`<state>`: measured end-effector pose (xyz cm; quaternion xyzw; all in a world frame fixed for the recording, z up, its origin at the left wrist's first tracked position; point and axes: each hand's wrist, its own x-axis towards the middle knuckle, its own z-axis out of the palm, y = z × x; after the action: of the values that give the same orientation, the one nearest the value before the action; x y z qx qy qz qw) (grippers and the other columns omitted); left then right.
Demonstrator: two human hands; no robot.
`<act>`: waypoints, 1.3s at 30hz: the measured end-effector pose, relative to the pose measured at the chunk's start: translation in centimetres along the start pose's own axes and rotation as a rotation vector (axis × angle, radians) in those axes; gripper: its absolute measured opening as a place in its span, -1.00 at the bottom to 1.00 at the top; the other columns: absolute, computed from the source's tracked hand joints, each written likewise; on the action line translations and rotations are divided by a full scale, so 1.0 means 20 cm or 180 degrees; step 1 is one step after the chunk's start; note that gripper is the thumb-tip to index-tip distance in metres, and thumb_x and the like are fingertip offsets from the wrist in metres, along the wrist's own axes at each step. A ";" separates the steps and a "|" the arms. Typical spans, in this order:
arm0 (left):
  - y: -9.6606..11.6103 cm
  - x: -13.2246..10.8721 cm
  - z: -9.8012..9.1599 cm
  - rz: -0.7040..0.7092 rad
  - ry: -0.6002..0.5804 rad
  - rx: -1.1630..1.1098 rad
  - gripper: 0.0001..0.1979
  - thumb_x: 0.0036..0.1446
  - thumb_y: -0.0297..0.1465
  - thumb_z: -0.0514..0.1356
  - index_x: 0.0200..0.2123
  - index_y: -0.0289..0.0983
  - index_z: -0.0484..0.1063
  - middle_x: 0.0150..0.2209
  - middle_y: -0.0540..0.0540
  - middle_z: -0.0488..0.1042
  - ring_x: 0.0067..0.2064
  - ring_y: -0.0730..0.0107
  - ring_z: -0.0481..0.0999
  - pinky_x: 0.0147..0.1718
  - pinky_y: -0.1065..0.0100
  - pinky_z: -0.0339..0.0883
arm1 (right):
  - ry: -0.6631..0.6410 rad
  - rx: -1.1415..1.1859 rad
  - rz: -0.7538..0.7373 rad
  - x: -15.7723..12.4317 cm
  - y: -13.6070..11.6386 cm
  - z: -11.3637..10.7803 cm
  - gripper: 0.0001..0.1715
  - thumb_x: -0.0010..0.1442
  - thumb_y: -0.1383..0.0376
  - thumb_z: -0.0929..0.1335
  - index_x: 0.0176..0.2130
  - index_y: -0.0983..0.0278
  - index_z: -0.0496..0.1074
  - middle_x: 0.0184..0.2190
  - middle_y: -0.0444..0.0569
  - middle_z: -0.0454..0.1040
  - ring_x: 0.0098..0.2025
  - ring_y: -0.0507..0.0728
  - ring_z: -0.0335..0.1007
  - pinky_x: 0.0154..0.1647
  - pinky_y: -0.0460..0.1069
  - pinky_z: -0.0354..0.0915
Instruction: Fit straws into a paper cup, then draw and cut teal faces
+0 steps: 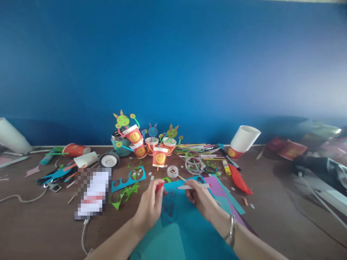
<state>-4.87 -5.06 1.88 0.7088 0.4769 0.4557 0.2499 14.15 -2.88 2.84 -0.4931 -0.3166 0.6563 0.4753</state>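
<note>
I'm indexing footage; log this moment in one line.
left hand: small red object; right hand: white marker; below: blue paper, drawn circles; beyond: paper cups

The sheet (199, 224) looks like matt paper, the marker (186, 187) smooth plastic, the bracelet (231, 231) shiny metal.

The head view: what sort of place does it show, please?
Probably a craft table, though whether at home or in a classroom I cannot tell. Signs: paper cups with animal faces, cut-out blue paper, and a marker in the right hand.
</note>
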 end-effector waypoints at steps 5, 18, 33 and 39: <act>0.14 -0.12 0.04 0.2502 -0.0936 0.0841 -0.84 0.25 -0.51 -0.06 -0.12 -0.31 0.22 -0.38 -0.03 0.49 -0.37 0.42 0.50 -0.38 0.42 0.35 | -0.0264 0.0225 -0.0095 0.01 -0.01 -0.01 -0.76 -0.07 0.18 0.42 -0.52 0.27 0.33 -0.68 -0.22 0.25 -0.60 -0.04 0.12 -0.61 -0.14 0.02; 0.17 -0.20 0.18 0.2943 -0.0937 0.1897 -0.84 0.25 -0.47 -0.05 -0.40 -0.25 0.22 -0.63 0.12 0.32 -0.64 0.54 0.37 -0.69 0.47 0.12 | -0.0340 -0.2044 -0.0679 -0.07 -0.03 -0.08 -0.74 0.07 0.19 0.33 -0.56 0.24 0.26 -0.63 -0.17 0.36 -0.55 0.02 0.29 -0.58 -0.11 0.06; 0.15 -0.20 0.19 0.2891 -0.1021 0.1706 -0.77 0.31 -0.46 -0.12 -0.40 -0.25 0.21 -0.61 0.13 0.33 -0.58 0.56 0.41 -0.56 0.52 0.23 | 0.0287 -0.1837 -0.1391 -0.04 -0.05 -0.11 -0.67 0.13 0.01 0.33 -0.40 0.22 0.33 -0.53 -0.17 0.27 -0.50 0.04 0.11 -0.50 -0.07 0.07; 0.14 -0.21 0.18 0.2890 -0.1218 0.1691 -0.85 0.29 -0.44 -0.05 -0.35 -0.25 0.22 -0.58 0.12 0.36 -0.57 0.56 0.41 -0.56 0.53 0.23 | 0.0301 -0.1856 -0.1470 -0.07 -0.08 -0.11 -0.64 0.15 0.00 0.30 -0.45 0.22 0.32 -0.51 -0.11 0.33 -0.47 0.07 0.17 -0.47 -0.05 0.11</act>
<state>-0.95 -9.65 0.69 0.9517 0.1684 0.2449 -0.0766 16.77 -3.69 3.98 -0.5532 -0.5707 0.3905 0.4645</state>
